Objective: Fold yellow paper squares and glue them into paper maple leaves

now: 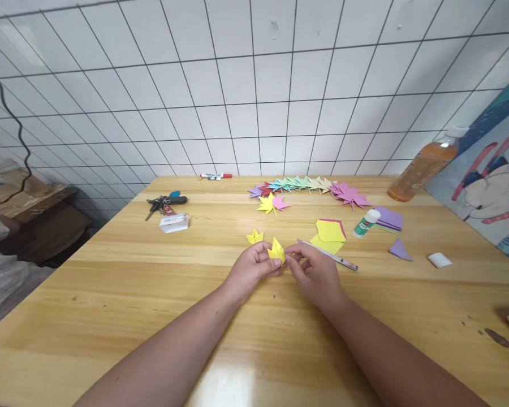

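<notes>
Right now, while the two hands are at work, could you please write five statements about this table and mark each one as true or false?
1. The left hand holds a yellow folded paper. True.
2. The glue stick is to the left of the keys. False: the glue stick is to the right of the keys.
3. The small white box is near the keys. True.
4. The right hand touches the bottle. False: the right hand is at the edge of the yellow folded paper, away from the bottle.
5. The bottle is to the right of the glue stick. True.
</notes>
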A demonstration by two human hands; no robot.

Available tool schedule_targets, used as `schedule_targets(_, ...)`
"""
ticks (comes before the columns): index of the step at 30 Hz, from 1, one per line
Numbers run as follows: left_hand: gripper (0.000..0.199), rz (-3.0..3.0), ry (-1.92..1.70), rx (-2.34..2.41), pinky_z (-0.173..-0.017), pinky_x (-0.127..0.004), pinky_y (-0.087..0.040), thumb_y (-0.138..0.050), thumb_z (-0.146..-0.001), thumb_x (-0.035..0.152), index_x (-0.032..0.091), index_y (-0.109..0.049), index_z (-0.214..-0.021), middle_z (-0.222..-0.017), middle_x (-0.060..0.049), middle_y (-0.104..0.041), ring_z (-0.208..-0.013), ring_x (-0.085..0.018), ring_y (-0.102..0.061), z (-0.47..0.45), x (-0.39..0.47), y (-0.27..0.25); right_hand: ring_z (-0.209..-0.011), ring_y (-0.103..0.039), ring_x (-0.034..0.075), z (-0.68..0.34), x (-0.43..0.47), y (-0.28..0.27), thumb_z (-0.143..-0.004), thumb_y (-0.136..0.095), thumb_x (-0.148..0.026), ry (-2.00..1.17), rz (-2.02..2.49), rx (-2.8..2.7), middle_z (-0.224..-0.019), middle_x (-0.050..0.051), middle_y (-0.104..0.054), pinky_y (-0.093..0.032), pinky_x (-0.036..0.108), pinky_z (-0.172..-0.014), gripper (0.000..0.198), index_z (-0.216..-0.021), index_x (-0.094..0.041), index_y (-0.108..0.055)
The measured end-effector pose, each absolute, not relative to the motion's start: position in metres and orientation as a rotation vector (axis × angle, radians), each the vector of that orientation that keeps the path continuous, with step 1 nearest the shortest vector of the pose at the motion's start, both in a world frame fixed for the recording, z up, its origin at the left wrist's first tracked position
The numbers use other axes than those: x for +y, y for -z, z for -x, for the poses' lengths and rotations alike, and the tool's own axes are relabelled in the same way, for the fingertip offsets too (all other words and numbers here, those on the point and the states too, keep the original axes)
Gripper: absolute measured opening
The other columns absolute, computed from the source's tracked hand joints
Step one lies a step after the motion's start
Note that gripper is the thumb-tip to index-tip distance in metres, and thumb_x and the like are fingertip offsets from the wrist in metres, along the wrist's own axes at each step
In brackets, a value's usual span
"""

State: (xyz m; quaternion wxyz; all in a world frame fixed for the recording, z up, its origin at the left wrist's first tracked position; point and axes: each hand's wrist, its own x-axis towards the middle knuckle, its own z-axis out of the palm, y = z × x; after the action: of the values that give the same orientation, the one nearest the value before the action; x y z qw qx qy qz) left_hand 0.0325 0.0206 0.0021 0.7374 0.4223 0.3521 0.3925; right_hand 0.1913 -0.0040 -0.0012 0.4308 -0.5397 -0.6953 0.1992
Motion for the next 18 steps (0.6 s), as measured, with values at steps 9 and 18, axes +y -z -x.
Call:
schedule_targets(9,0.034,-1.052,-0.881,0.906,-0.062,-0.022,-0.046,-0.077,-0.059,0.034,0.013,-0.059,-0.080,-0.068,-0.002,-0.067,-0.061,-0.011,-0.061,-0.0384,0.0195,-0.0077,-0.063,-0.058,0.014,-0.1856,-0.0014,-0.0056,-0.074,-0.059,-0.030,-0.907,1.339,-1.398,-0.070,0.002,-0.061,-0.046,0.023,-0.050,0.011,-0.075,-0.019,-0.057)
schedule_targets(18,0.035,-1.062,-0.861,0.932,-0.063,-0.024,-0.047,-0.076,-0.060,0.037,0.012,-0.063,-0.079,-0.069,-0.004,-0.068,-0.065,-0.015,-0.063,-0.0390,0.0188,-0.0079,-0.057,-0.057,0.013,-0.1852,-0.0001,-0.0072,-0.073,-0.061,-0.026,-1.044,1.296,-1.282,-0.061,-0.003,-0.061,-0.044,0.024,-0.054,0.016,-0.085,-0.020,-0.052)
